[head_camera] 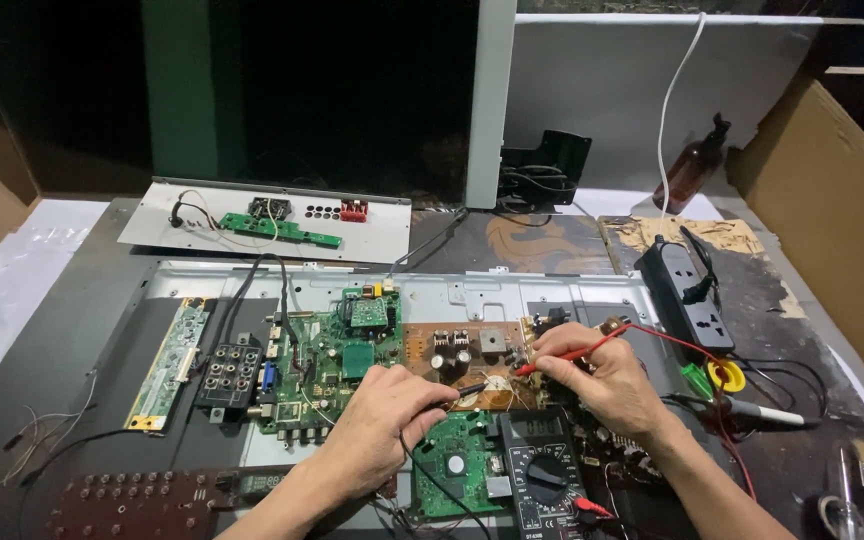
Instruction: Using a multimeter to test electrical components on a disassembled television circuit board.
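Both hands are down on the work: the left hand pinches a thin black plastic test probe between thumb and fingers, and the right hand is closed the same way round a slim red plastic test probe, red lead looping off to the right. The two metal tips meet close together on the brown single-sided power circuit board, which lies flat on the pale sheet-metal chassis, just right of the green main circuit board. Those probes look light, stiff and smooth, best held pen-fashion near the tip end, well back from the bare metal point. The brown board looks thin, rigid and brittle, studded with capacitors and a wound coil, so I'd lift it by its bare edges only. Just below the hands sits the black handheld multimeter with grey display and round dial, leaning over a smaller green board. Off to the right, a black power strip rests on the scuffed dark worktop.
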